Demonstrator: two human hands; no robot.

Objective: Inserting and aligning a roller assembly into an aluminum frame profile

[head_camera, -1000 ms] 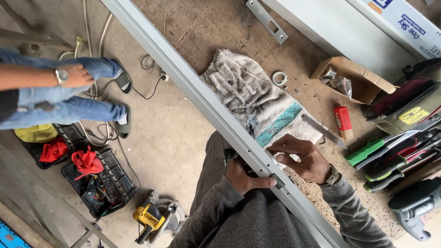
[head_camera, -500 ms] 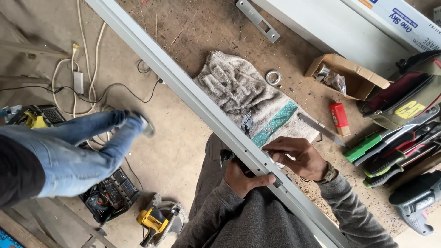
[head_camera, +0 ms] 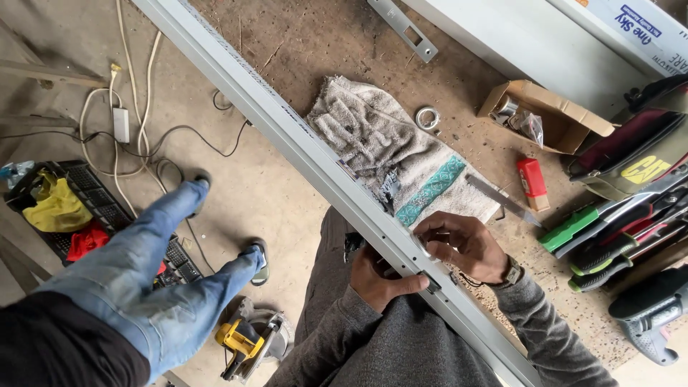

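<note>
We note: left hand (head_camera: 383,276) closed around grey metal profile (head_camera: 315,158), thumb on top; right hand (head_camera: 462,244) curled, fingertips pressing profile edge, beside towel (head_camera: 390,150).

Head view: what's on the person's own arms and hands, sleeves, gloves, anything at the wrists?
Both arms wear grey knit long sleeves with ribbed cuffs reaching the wrists. The left hand and right hand are bare, no gloves. A dark-strapped wristwatch sits on the right wrist.

Frame: grey metal frame (head_camera: 315,154) crossing the surface (head_camera: 315,43) diagonally
Left hand (head_camera: 378,276): grip under frame
Right hand (head_camera: 466,244): fingers on frame (beside grey towel (head_camera: 380,143))
Floor: yellow circular saw (head_camera: 247,340)
</note>
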